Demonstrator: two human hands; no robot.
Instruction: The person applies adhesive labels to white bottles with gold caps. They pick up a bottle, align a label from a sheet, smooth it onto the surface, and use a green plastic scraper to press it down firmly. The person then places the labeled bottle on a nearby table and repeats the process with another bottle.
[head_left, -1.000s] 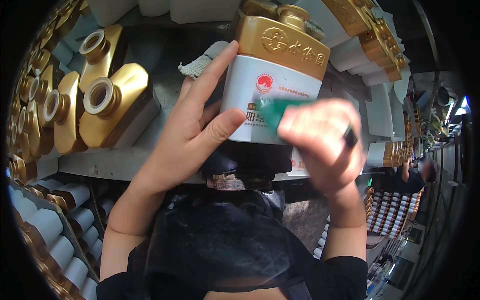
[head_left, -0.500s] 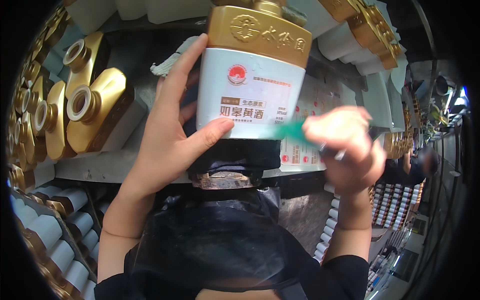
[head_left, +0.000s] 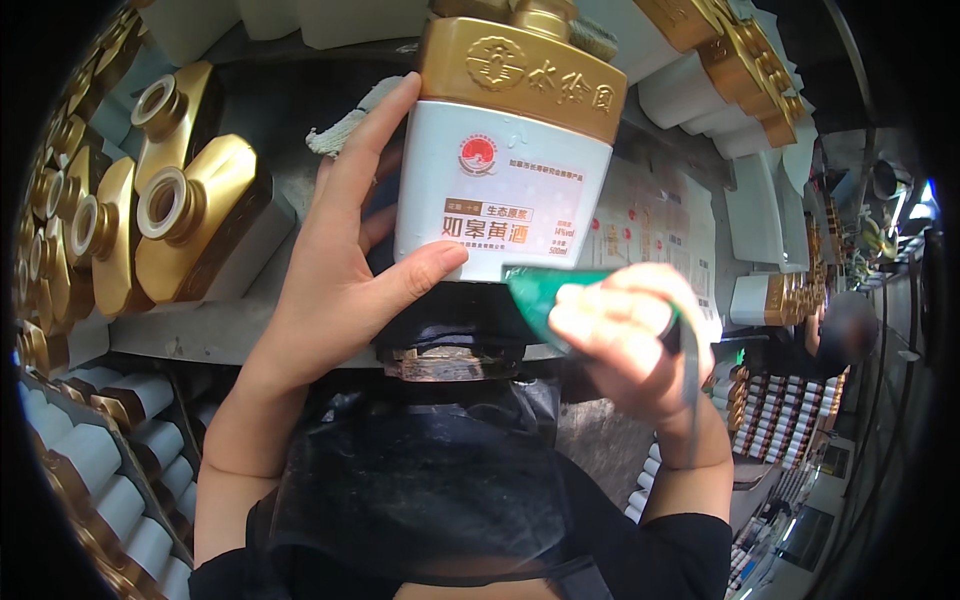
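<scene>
A flat bottle point(head_left: 430, 185) with a gold shoulder and white body leans in front of me, its printed front toward me. My left hand point(head_left: 345, 255) grips its left side, with the thumb on the lower front and the other fingers along the edge and behind. In my right hand point(head_left: 635, 335) is a green flat scraper point(head_left: 537, 293), its edge at the bottle's lower front. I cannot tell whether that edge touches the surface. A narrow grey strip point(head_left: 690, 375) hangs blurred beside the right hand. Water drops show on the bottle.
Several gold-topped bottles point(head_left: 200, 220) crowd the left of the bench, and more point(head_left: 745, 70) lie at the upper right. A printed label sheet point(head_left: 680, 250) lies right of the bottle. Pale cloth point(head_left: 345, 130) is behind my left hand. Another person point(head_left: 840, 340) is at the far right.
My right hand has moved left and down, bringing the scraper beneath the middle of the bottle's lower front. My left hand and the bottle have hardly shifted.
</scene>
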